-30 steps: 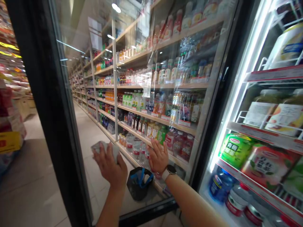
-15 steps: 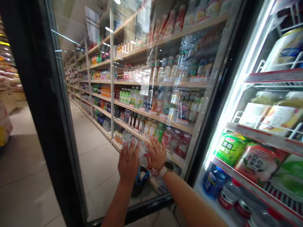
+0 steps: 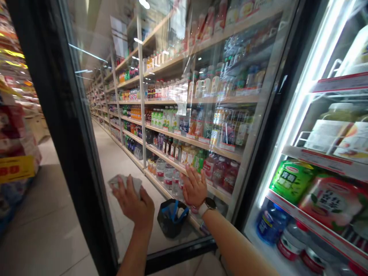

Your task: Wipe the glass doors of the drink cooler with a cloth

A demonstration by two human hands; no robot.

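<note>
A grey cloth (image 3: 137, 184) lies against the glass door (image 3: 184, 256), pressed there by my left hand (image 3: 135, 205), whose fingers are spread over it. To the right, my right hand (image 3: 195, 188) rests on the same glass with its fingers apart and no object seen in it. A watch (image 3: 210, 203) with a light band is on the right wrist. The door has a black frame and stands swung open beside the lit cooler.
Lit cooler shelves (image 3: 324, 157) with bottles and pouches are at the right. Through the glass show long drink shelves (image 3: 175, 134) and a dark bin (image 3: 171, 222) with blue strips on the floor. A goods display with a yellow sign (image 3: 17, 168) stands at far left.
My left hand has moved left across the glass with the cloth, away from my right hand. The right hand stays at nearly the same spot. The view has shifted slightly left.
</note>
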